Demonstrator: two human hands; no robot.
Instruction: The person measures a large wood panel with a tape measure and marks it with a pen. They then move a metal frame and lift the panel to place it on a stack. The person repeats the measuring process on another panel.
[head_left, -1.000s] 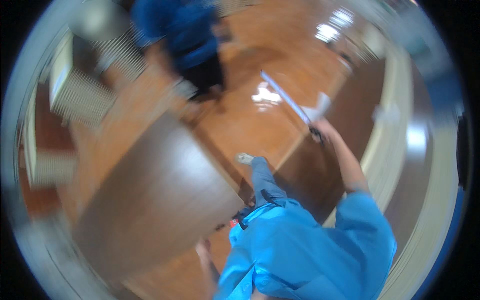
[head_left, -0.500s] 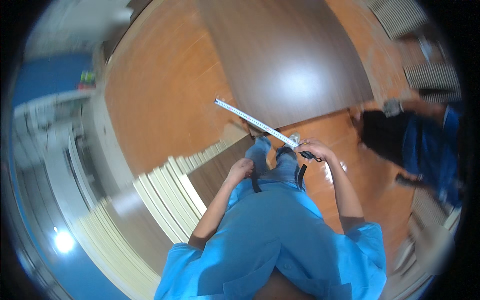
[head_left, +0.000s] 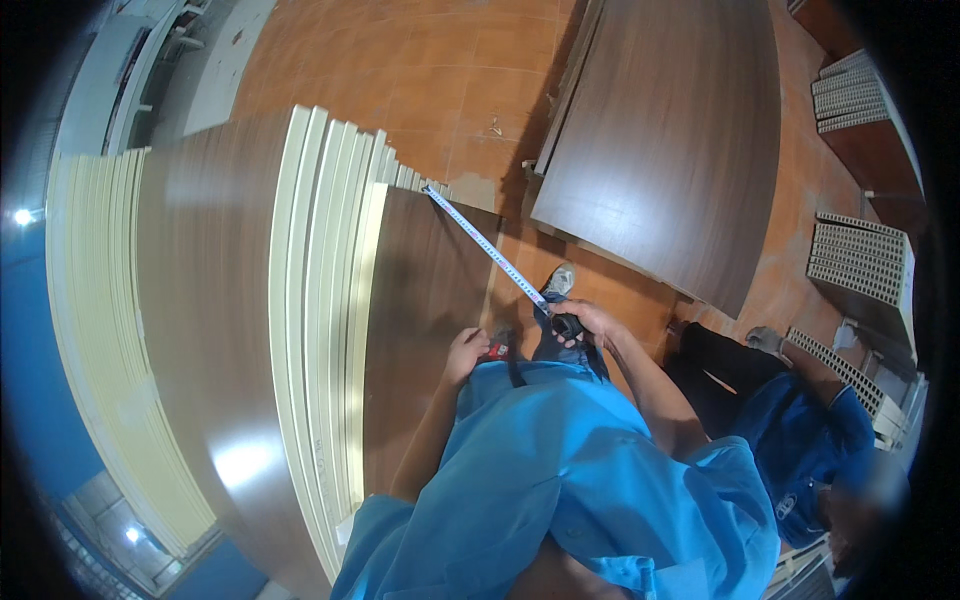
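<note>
on the far left i see stacked cream-edged panels [head_left: 320, 300] with dark brown faces, leaning in a fanned row. the left hand [head_left: 466, 352] sits low by my waist, arm bent, fingers curled at the edge of the nearest brown panel [head_left: 425, 320]; a small red object [head_left: 497, 350] shows just beside it, and i cannot tell whether the hand grips anything. the right hand [head_left: 585, 322] is raised a little in front of my blue shirt, fingers wrapped around the dark case of a tape measure [head_left: 566, 326]. its pale blade [head_left: 485, 243] runs up and left to the top corner of that panel. further right a large brown board [head_left: 670, 140] lies on the orange tile floor [head_left: 450, 70]. at the right edge stand ribbed white slatted pieces [head_left: 860, 265], and another person in blue [head_left: 800, 440] crouches near them.
</note>
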